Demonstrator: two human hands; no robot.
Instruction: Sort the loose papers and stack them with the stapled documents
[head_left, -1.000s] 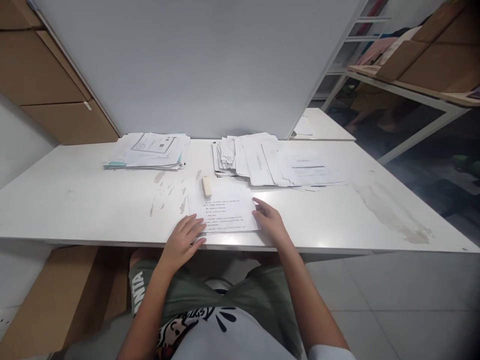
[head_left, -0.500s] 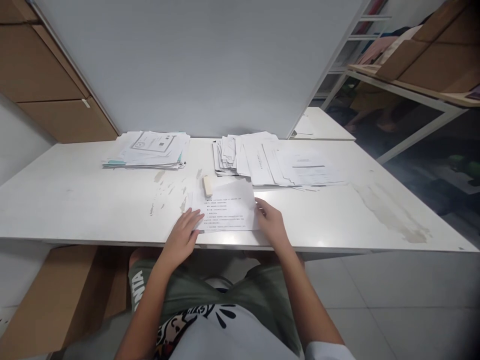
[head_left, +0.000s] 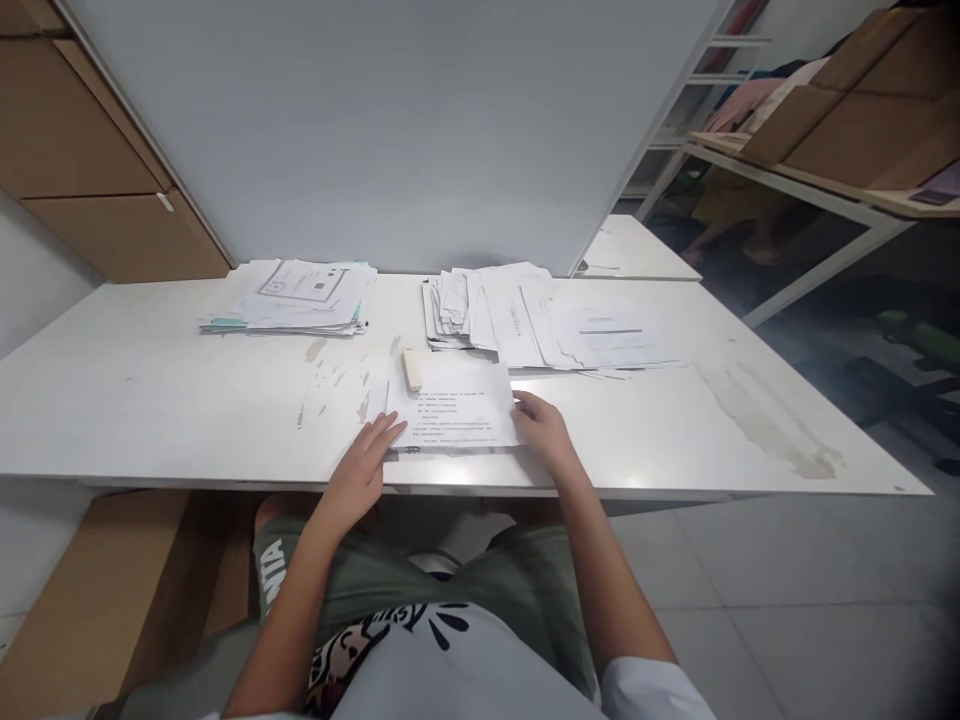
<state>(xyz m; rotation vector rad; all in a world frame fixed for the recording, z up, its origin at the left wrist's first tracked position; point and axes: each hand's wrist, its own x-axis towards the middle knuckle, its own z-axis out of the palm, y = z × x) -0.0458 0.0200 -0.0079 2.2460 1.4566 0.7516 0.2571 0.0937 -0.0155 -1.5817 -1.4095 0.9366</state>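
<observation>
A few printed sheets of paper (head_left: 457,400) lie in front of me near the table's front edge, with a strip of a lower sheet showing below the top one. My left hand (head_left: 361,462) rests at their left edge, fingers stretched out over the corner. At the right edge, my right hand (head_left: 541,428) has its fingers curled around the paper; the thumb is hard to make out. A small cream-coloured block (head_left: 412,370) sits at the sheets' upper left corner. I cannot tell what it is.
Behind the sheets lie a paper stack (head_left: 292,295) on the left and a spread pile of papers (head_left: 532,318) on the right. A grey panel (head_left: 405,130) closes off the white table's (head_left: 150,400) back. Cardboard boxes (head_left: 82,130) stand at left.
The top sheet's near edge has shifted slightly away from me, baring a strip of the sheet beneath. Both hands stay at the paper's sides; the view has shifted a little.
</observation>
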